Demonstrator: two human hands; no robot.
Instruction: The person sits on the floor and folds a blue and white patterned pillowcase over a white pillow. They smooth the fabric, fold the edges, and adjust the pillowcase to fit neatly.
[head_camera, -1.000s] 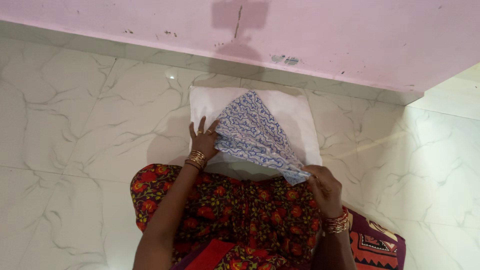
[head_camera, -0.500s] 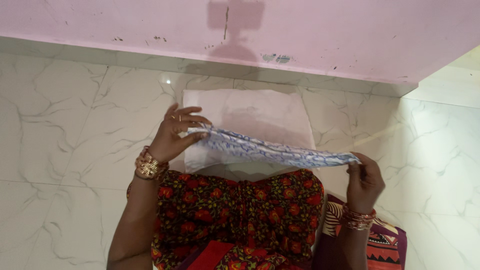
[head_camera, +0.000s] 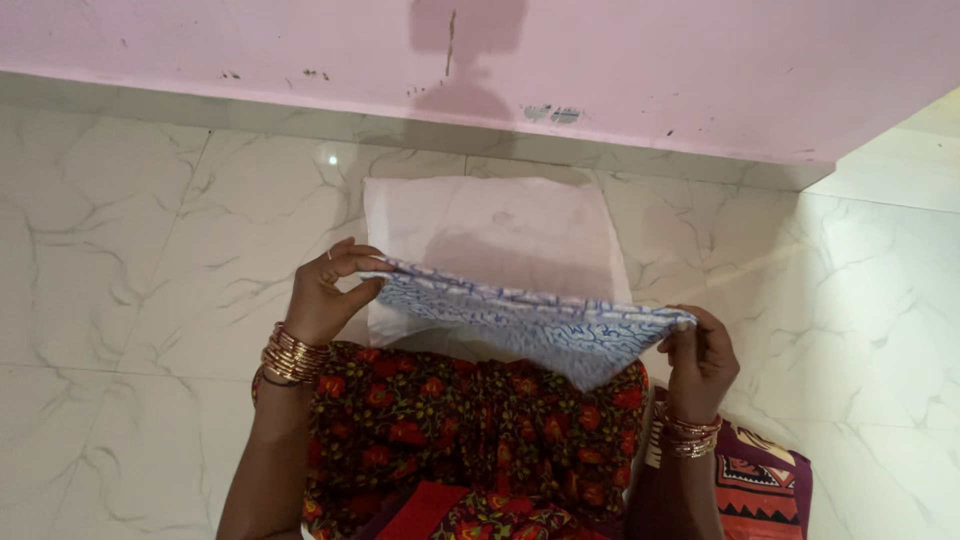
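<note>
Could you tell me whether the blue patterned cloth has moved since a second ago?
Yes. The blue patterned cloth has been lifted off the white pillow and now hangs stretched between the left hand and right hand.

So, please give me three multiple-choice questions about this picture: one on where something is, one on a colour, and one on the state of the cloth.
1. Where does the white pillow lie?
A. on the marble floor, close to the pink wall
B. on a chair
C. on a bed

2. What colour is the print on the patterned cloth?
A. green
B. blue on white
C. yellow

3. How is the cloth held?
A. by one hand only
B. it lies flat on the floor
C. lifted, stretched between the left hand and the right hand

Answers: 1 A, floor tiles surround it below the wall; 2 B, blue lines show; 3 C, each hand grips one end.
</note>
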